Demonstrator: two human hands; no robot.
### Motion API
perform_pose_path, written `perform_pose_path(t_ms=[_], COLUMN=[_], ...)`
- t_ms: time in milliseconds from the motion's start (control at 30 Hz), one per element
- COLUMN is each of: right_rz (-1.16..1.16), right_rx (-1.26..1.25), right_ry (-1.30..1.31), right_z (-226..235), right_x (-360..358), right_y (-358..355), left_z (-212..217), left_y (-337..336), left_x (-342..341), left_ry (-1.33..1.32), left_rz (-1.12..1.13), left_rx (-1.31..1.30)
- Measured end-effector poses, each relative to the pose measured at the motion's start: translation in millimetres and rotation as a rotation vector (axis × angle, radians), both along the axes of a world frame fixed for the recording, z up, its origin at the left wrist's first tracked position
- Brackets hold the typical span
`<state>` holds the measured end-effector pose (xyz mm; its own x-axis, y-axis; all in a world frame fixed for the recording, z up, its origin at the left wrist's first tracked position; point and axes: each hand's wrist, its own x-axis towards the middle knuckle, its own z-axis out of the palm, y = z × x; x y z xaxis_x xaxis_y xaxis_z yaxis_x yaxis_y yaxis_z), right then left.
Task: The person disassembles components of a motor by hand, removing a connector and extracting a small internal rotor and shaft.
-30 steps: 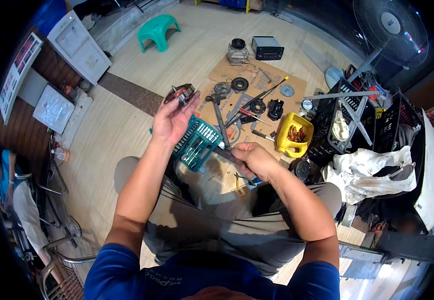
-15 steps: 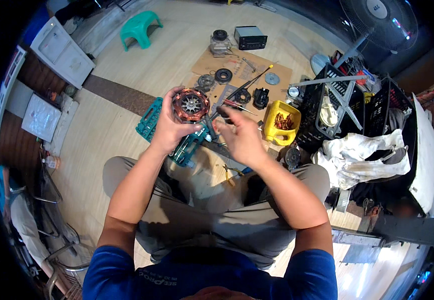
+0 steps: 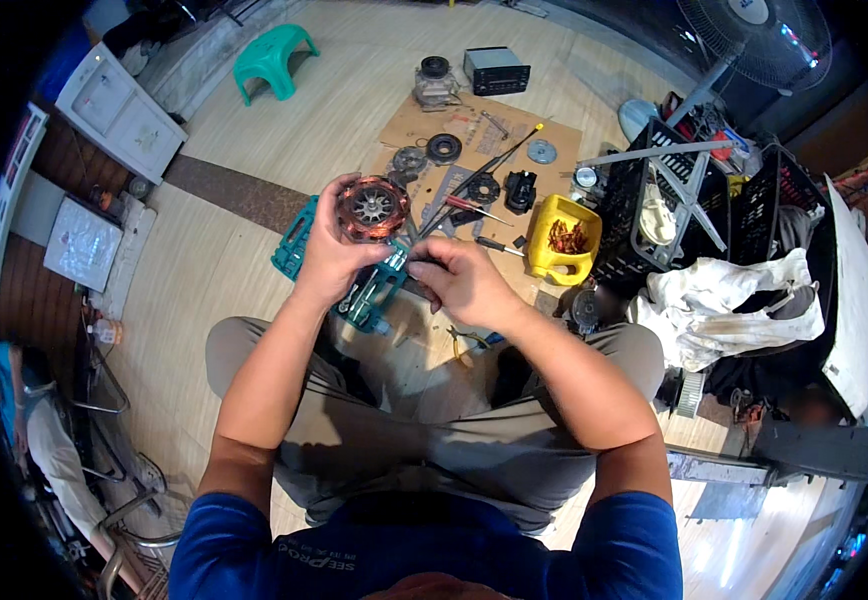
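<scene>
An alternator stator (image 3: 373,209), ringed with copper windings and showing a finned metal fan in its middle, is gripped from its left side by my left hand (image 3: 329,250). My right hand (image 3: 472,285) is just below and right of it, thumb and fingers pinched together. Whatever is between those fingertips, if anything, is too small to make out. Beneath both hands lies an open teal tool case (image 3: 299,240) with shiny metal tools. A red-handled screwdriver (image 3: 462,204) and a black-handled screwdriver (image 3: 497,245) rest beyond my right hand.
A cardboard sheet (image 3: 554,150) carries a black ring pulley (image 3: 444,149) and other parts. To the right are a cut yellow jug (image 3: 579,220) with copper pieces, black crates (image 3: 689,180) and a white cloth (image 3: 734,310). Yellow pliers (image 3: 462,345) lie between my legs.
My right hand has moved down and left, closer to the stator, and its spread fingers have drawn into a pinch. The left hand still holds the stator, shifted slightly left.
</scene>
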<state>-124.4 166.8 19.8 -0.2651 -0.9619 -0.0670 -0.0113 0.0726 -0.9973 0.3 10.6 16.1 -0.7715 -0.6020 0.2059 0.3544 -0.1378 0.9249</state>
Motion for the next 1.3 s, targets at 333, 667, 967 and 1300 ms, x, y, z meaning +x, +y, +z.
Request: perform_pose_path(t_ms=[333,667,967,1300], right_rz=[-0.013,-0.136,0.049,-0.173], right_rx=[-0.094,0.201,0.311,0.158], right_ry=[-0.430,-0.409,-0.209,0.734], right_z=[28,43,15,22], right_x=[-27,-52,-29,-51], right_y=[13,33,35,41], left_z=[2,4,-1,9], left_y=[-7,-31,-49,-27], left_x=[3,18,9,11], left_ry=[-0.111,-0.004,0.360,0.155], left_rz=[-0.018,-0.396,-0.221,-0.076], left_rx=[-0.163,0.179,0.451,0.238])
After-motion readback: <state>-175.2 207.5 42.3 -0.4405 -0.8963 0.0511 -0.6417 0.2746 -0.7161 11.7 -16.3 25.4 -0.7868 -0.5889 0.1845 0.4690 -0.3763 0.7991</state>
